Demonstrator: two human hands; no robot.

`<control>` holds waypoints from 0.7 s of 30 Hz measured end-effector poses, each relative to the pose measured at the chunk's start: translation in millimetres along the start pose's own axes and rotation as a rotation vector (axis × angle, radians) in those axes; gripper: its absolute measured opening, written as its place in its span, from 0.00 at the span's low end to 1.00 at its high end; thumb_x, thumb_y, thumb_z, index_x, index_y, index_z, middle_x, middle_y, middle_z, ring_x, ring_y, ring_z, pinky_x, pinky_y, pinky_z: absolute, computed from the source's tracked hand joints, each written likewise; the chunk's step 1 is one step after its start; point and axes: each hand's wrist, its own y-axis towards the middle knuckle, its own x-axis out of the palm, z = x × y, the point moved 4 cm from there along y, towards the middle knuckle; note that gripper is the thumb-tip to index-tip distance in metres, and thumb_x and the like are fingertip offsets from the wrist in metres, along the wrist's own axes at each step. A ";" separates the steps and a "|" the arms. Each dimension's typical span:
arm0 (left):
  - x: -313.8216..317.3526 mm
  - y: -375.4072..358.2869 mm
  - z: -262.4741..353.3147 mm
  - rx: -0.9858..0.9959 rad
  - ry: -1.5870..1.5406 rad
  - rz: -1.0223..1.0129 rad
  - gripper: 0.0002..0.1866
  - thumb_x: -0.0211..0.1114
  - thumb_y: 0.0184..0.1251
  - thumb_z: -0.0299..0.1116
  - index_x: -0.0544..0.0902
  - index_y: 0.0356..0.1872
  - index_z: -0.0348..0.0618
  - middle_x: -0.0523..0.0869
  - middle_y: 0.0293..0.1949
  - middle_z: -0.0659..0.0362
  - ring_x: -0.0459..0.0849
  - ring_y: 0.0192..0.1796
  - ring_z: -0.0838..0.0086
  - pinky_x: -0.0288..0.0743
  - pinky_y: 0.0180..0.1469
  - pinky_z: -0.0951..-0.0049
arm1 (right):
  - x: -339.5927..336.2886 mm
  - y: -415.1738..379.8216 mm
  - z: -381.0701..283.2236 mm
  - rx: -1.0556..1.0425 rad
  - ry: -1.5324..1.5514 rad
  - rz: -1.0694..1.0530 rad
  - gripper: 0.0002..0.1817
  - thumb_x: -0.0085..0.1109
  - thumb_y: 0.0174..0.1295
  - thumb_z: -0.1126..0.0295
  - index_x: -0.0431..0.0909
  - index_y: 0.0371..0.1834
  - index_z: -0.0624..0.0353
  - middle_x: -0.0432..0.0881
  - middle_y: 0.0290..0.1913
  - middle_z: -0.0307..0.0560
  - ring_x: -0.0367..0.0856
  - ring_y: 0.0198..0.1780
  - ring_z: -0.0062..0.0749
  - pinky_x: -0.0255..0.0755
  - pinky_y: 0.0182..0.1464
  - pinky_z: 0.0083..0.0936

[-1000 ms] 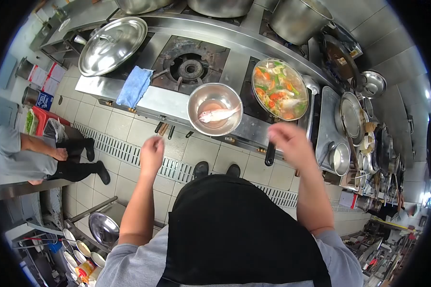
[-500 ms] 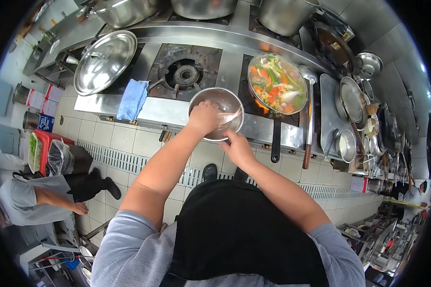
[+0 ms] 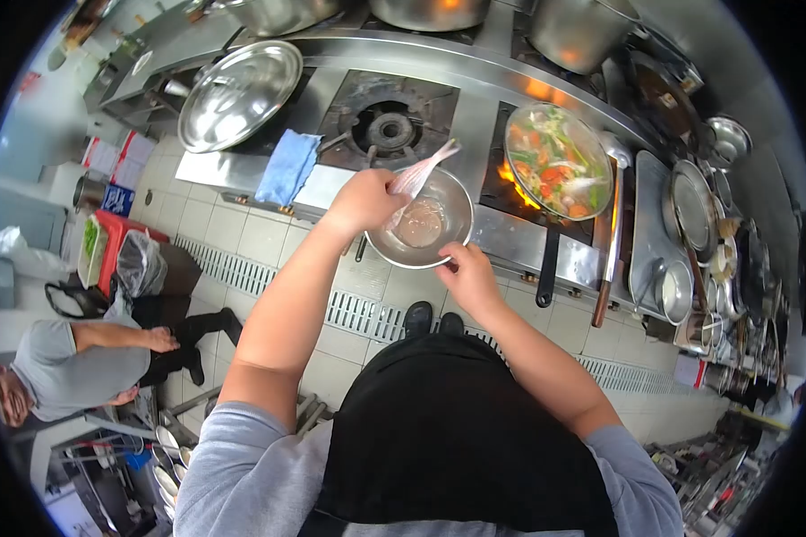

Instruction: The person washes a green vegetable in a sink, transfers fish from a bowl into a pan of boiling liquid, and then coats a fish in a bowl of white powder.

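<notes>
My left hand (image 3: pixel 365 201) is closed around a pale pink fish (image 3: pixel 414 182), holding it above the left side of a steel bowl (image 3: pixel 459 208). The fish is tilted, its narrow tail end pointing up and right past the rim. A little brownish liquid (image 3: pixel 421 224) lies in the bottom of the bowl. With thumb and fingers, my right hand (image 3: pixel 471 282) grips the bowl's near right rim. Right of the bowl, a pan (image 3: pixel 607 192) of colourful vegetables (image 3: pixel 555 166) in liquid sits over a lit flame (image 3: pixel 515 183), its black handle (image 3: pixel 549 267) towards me.
A blue cloth (image 3: pixel 288 167) lies on the stove edge beside an unlit burner (image 3: pixel 390 132) and a large lid (image 3: pixel 242 97). A long-handled ladle (image 3: pixel 610 242) and a metal tray (image 3: pixel 651 201) are at right. Another person (image 3: pixel 85 362) is at left.
My left hand has raised the fish out of the bowl, and its tail now points upward. My right hand still holds the rim. The view has shifted, and the other person has turned.
</notes>
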 end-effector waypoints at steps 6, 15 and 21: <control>-37.4 -53.8 -25.9 -0.287 -0.275 0.078 0.18 0.71 0.62 0.43 0.85 0.37 0.34 0.85 0.28 0.60 0.80 0.31 0.75 0.73 0.38 0.70 | 0.1 8.6 -39.1 -0.097 0.005 -0.155 0.13 0.68 0.53 0.71 0.78 0.40 0.59 0.78 0.35 0.52 0.82 0.34 0.43 0.74 0.38 0.36; -73.0 -157.3 -104.3 -0.412 -1.068 0.343 0.09 0.65 0.64 0.32 0.83 0.41 0.39 0.85 0.32 0.64 0.80 0.34 0.81 0.70 0.38 0.79 | 64.4 18.9 -115.7 -0.293 0.048 -0.436 0.12 0.69 0.53 0.69 0.78 0.38 0.59 0.76 0.32 0.52 0.80 0.30 0.45 0.73 0.35 0.36; -111.2 -218.1 -189.5 -0.435 -1.148 0.568 0.10 0.67 0.58 0.31 0.82 0.39 0.39 0.84 0.32 0.63 0.79 0.34 0.80 0.70 0.40 0.78 | 162.7 43.7 -169.0 -0.334 0.045 -0.683 0.12 0.69 0.54 0.72 0.79 0.38 0.62 0.79 0.33 0.51 0.84 0.32 0.35 0.79 0.36 0.28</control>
